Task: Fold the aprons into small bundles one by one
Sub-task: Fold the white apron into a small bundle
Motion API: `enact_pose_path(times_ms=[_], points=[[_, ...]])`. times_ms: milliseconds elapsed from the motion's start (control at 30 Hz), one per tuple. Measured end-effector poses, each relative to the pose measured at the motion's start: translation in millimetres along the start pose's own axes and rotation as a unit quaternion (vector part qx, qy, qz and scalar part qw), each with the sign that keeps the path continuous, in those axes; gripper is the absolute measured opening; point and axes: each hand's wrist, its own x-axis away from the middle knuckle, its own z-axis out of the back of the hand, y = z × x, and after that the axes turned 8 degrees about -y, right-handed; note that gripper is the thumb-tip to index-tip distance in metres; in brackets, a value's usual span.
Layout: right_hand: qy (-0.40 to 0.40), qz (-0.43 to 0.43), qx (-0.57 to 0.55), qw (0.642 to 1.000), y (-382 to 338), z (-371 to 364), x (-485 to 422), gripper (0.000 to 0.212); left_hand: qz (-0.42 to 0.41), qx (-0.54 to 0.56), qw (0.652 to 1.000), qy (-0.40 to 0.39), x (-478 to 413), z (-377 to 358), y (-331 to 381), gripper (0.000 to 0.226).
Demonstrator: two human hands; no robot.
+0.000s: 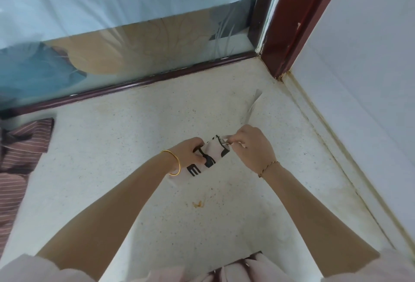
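Observation:
A small folded bundle of a pale pink apron (212, 157) with black fork and spoon prints lies between my hands over the speckled counter (125, 144). My left hand (189, 153) grips the bundle's left end, thumb on top. My right hand (251, 147) pinches the apron's thin strap (252, 107) at the bundle's upper right corner; the strap runs up and away toward the back right, blurred. A brown striped apron (21, 153) lies spread at the counter's left edge.
A dark red window frame (143, 82) runs along the counter's back, glass above it. A red post (289, 25) stands in the back right corner beside a white wall (359, 93). An orange stain (197, 203) marks the counter. Pink cloth (238, 268) hangs at the near edge.

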Motion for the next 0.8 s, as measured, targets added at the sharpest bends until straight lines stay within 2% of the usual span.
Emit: enact_pose_path(times_ms=[67,200,300,433,500,600,700,800], points=[[-0.049,-0.021,0.028,0.998,-3.6,3.1,-7.9,0.032,0.001,-0.002,1.0,0.008,4.1,2.9,2.0,0.016],[-0.103,-0.063,-0.051,0.991,-9.7,16.0,-17.8,0.044,0.022,0.043,0.998,0.026,9.6,6.6,2.3,0.017],[-0.103,-0.042,-0.093,0.989,-17.9,27.4,-11.2,0.041,0.055,0.159,0.985,0.048,13.0,11.6,2.3,0.022],[-0.124,-0.035,-0.235,0.964,-20.7,25.7,1.5,0.028,0.079,0.289,0.95,0.081,14.0,15.0,3.8,0.022],[-0.128,-0.037,-0.216,0.967,-19.9,13.0,6.8,0.026,0.079,0.343,0.932,0.085,15.0,14.2,7.3,0.016],[-0.092,-0.029,-0.045,0.994,-18.9,-6.7,6.4,0.037,0.055,0.392,0.916,0.064,16.8,8.5,15.7,0.02],[-0.035,-0.063,-0.069,0.995,-21.4,-15.3,2.7,0.039,0.014,0.492,0.87,0.039,18.9,-2.2,28.2,0.021],[0.044,-0.092,-0.046,0.994,-27.7,-17.8,2.2,0.02,-0.017,0.546,0.836,0.05,17.9,-10.9,41.4,0.018]])
